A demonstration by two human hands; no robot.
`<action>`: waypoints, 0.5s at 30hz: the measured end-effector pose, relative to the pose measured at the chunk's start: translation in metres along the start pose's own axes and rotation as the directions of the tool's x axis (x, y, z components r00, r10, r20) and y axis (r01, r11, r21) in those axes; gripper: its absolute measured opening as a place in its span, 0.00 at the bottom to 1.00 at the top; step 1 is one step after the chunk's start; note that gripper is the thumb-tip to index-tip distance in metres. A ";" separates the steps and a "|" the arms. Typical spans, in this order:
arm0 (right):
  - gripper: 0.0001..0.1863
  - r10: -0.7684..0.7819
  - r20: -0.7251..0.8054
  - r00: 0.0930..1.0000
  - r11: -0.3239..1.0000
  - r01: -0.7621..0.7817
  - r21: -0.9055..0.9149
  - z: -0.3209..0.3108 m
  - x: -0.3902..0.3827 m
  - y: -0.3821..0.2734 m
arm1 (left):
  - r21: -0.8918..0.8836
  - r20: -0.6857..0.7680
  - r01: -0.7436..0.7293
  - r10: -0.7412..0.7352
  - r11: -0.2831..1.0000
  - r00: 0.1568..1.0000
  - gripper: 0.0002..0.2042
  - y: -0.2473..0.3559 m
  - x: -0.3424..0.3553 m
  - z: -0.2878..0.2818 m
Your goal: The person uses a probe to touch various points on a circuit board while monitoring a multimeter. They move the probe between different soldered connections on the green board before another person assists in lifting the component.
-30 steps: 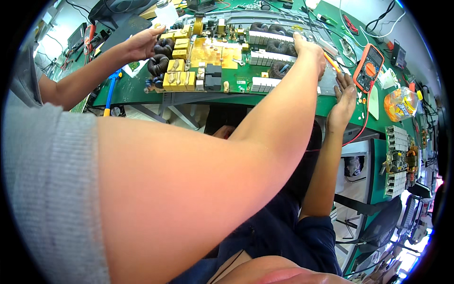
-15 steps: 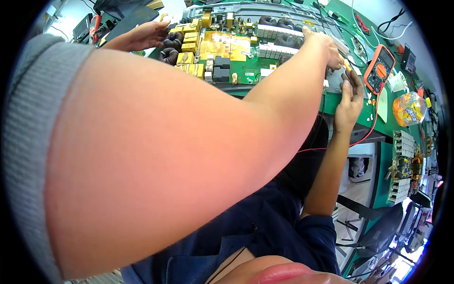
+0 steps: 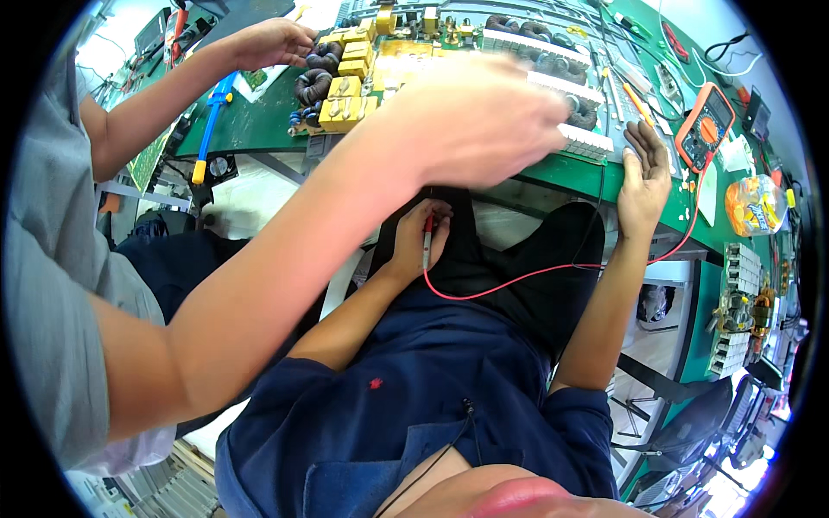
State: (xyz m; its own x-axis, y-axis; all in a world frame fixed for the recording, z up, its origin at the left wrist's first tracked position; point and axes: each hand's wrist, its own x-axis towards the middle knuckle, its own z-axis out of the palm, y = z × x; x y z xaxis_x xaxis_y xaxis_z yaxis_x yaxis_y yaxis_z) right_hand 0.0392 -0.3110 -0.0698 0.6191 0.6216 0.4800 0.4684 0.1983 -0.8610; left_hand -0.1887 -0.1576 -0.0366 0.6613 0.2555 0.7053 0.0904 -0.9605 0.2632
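Observation:
My left hand [image 3: 414,237] is low over my lap, fingers closed round a red test probe [image 3: 427,252]. A red lead loops from the probe to the right, toward an orange multimeter [image 3: 704,129] on the bench. At the bench edge, my right hand [image 3: 646,181] is raised with loosely bent fingers and nothing visible in it. Just beyond its fingertips lies a slim yellow-orange tool [image 3: 637,102]. A large circuit board [image 3: 399,62] with coils, yellow blocks and white heatsinks lies ahead, partly hidden by a co-worker's blurred hand [image 3: 488,121].
The co-worker's forearm crosses the view from the left; their other hand [image 3: 275,43] is at the board's left edge. A blue-and-yellow tool [image 3: 211,121] lies over the bench edge. A clear bottle with orange contents [image 3: 753,207] and another circuit board [image 3: 738,302] are at right.
The co-worker's near arm has swung back left from beside my right hand, baring my lap and my left hand with the probe. My right hand has hardly moved.

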 end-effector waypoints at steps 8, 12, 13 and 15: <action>0.16 -0.097 -0.018 0.995 0.989 0.094 -0.116 -0.002 -0.007 0.000 | -0.798 0.591 0.513 -0.574 -0.316 0.566 0.18 0.044 -0.171 0.012; 0.18 -0.141 0.059 0.988 0.820 0.150 -0.552 -0.001 -0.031 -0.041 | -0.757 0.023 0.460 -0.684 0.464 0.729 0.20 0.056 -0.168 0.027; 0.18 -0.117 0.094 0.989 0.805 0.150 -0.574 -0.001 -0.036 -0.046 | -0.780 0.043 0.458 -0.694 0.426 0.718 0.21 0.054 -0.166 0.026; 0.20 0.016 0.145 0.989 0.760 0.082 -0.645 -0.005 -0.039 -0.051 | -0.844 0.028 0.388 -0.692 0.370 0.721 0.22 0.049 -0.162 0.020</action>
State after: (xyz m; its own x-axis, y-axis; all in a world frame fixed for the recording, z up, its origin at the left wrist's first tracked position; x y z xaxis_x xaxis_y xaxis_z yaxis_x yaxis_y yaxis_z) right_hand -0.0061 -0.3489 -0.0444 0.5289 0.7279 0.4364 0.8131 -0.2872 -0.5064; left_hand -0.2760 -0.2479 -0.1512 0.4357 0.8457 0.3081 -0.3385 -0.1632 0.9267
